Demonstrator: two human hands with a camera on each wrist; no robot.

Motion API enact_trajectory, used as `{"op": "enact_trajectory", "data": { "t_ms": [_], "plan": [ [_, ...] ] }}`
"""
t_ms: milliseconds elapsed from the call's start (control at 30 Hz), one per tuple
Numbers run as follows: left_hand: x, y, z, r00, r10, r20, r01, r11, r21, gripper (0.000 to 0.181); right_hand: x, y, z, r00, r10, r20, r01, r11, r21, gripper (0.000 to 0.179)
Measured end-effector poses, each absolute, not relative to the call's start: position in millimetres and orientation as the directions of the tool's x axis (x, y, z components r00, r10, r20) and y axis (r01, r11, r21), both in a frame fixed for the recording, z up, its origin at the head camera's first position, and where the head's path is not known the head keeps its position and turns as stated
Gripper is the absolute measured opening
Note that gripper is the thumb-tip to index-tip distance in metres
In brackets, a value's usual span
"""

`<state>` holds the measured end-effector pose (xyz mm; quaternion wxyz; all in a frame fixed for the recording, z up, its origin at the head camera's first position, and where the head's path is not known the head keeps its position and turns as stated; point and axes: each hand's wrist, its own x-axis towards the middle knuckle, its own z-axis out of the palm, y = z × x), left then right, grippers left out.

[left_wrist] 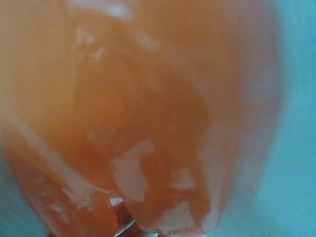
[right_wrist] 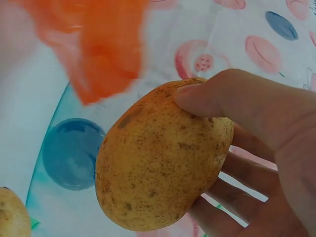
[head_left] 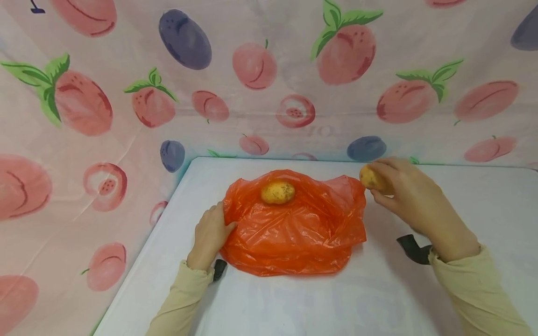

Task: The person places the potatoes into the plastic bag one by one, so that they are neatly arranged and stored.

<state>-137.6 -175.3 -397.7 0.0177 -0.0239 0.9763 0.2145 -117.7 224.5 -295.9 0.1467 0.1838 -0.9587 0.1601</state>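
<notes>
An orange plastic bag (head_left: 290, 233) lies spread on the white table. One potato (head_left: 278, 192) rests at the bag's far side, seemingly on or just within its mouth. My left hand (head_left: 210, 235) grips the bag's left edge, thumb on the near side of the film. In the left wrist view the orange film (left_wrist: 148, 113) fills most of the picture and hides the fingers. Right of the bag, my right hand (head_left: 414, 205) holds another potato (right_wrist: 160, 158) above the table, between thumb and fingers.
Behind the white table (head_left: 294, 303) hangs a fruit-printed cloth (head_left: 269, 28), which also covers the left side. Dark straps (head_left: 414, 249) show at both wrists. At the lower left of the right wrist view, part of a potato (right_wrist: 12, 217) is visible.
</notes>
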Motion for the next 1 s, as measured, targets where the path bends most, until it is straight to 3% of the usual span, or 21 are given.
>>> {"op": "enact_trajectory", "data": {
  "t_ms": [1000],
  "plan": [
    [-138.0, -175.1, -396.7, -0.999, -0.035, -0.039, -0.048, 0.902, 0.429, 0.054, -130.2, 170.1, -295.3, -0.839, -0.421, 0.344, -0.521, 0.802, -0.291, 0.05]
  ]
}}
